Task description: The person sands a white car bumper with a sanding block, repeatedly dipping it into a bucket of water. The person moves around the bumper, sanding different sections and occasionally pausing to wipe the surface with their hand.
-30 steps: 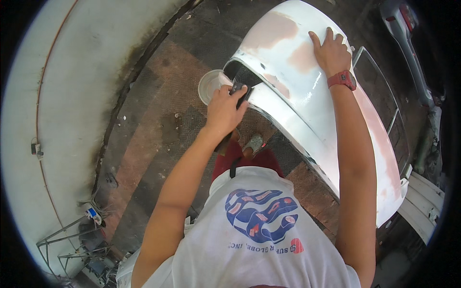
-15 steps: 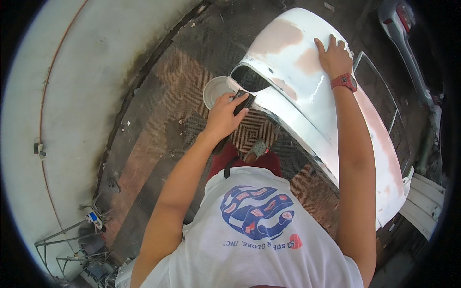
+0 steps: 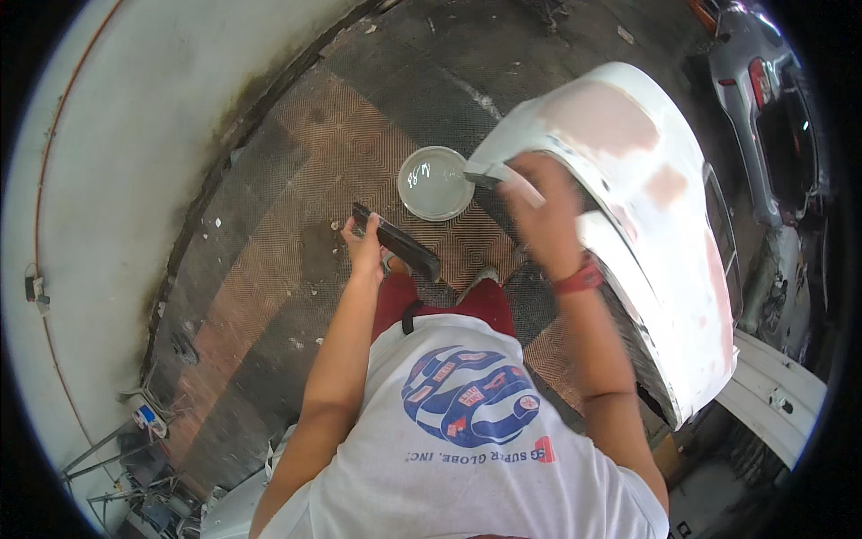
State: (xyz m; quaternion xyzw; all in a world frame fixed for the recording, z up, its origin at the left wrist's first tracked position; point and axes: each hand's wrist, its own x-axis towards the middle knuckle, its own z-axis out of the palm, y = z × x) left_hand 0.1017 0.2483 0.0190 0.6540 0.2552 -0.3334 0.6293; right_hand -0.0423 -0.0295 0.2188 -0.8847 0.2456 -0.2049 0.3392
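One big white bumper (image 3: pixel 664 260) with pinkish patches is seen on the right, its long axis slanted from upper left to lower right. Its upper end is partly covered by the right hand (image 3: pixel 546 211), which is pretty blurred; a pale strip (image 3: pixel 528 185) is seen against those fingers, but whether it's pinched can't be told. A round white bucket (image 3: pixel 435 217) is seen between the hands. Below it, a long black block (image 3: pixel 400 241) is pinched near its upper-left end by the left hand's (image 3: pixel 362 247) thumb and fingers, its other end pointed down and right.
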